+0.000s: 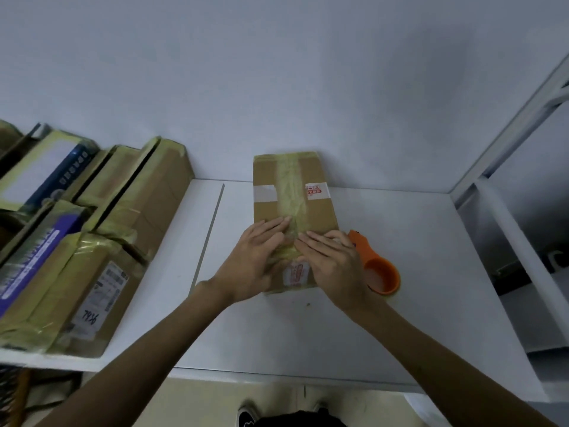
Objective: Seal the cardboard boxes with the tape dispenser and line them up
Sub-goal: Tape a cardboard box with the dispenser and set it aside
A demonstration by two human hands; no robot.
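Both hands, left hand (257, 257) and right hand (334, 263), press flat with straight fingers on the yellowish tape along the brown cardboard box (294, 211) mid-worktop, gripping nothing. Smoothing looks underway; next, probably sliding it beside the taped boxes (92, 257), leaving the orange tape dispenser (380, 272).

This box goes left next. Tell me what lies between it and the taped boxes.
Nothing visible: only bare table with a thin seam line lies between the box and the taped boxes. The tape dispenser sits to the box's right, off that path.
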